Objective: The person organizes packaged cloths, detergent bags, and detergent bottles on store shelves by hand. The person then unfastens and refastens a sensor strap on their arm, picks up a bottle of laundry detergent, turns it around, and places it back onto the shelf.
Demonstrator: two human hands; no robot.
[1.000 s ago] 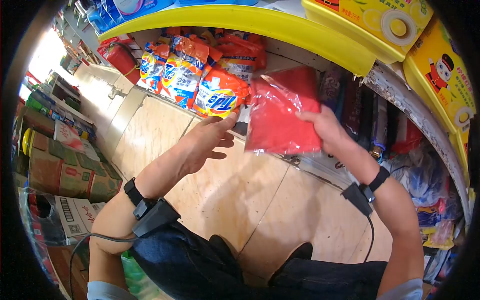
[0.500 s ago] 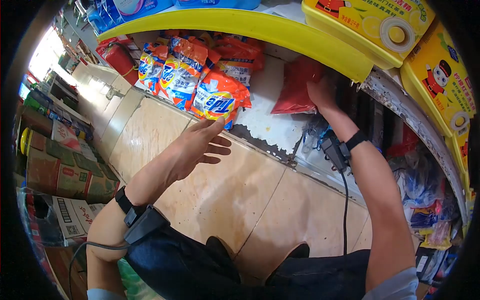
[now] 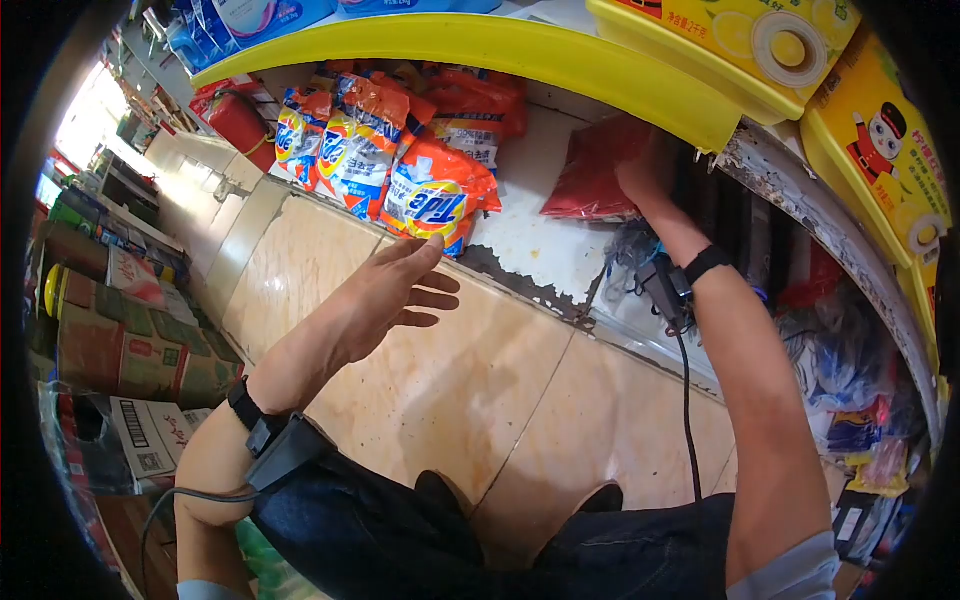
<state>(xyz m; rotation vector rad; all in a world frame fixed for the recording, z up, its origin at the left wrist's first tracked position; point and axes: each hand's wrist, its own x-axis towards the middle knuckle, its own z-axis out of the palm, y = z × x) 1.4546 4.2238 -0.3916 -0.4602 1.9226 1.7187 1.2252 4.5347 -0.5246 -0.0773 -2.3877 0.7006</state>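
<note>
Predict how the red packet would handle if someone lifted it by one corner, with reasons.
The red packet would probably sag or bend, since it looks thin and its surface creased. Its shiny wrap may slip a little under the right hand. It seems unlikely to roll, being broad and flat rather than round.

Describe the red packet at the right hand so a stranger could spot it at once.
Find the curved yellow shelf edge across the top, then the chipped white shelf beneath it. On that shelf, to the right of the orange Tide bags, is a flat, glossy red packet with the right hand at it. Unlike those bags, it shows no logo or lettering.
</note>
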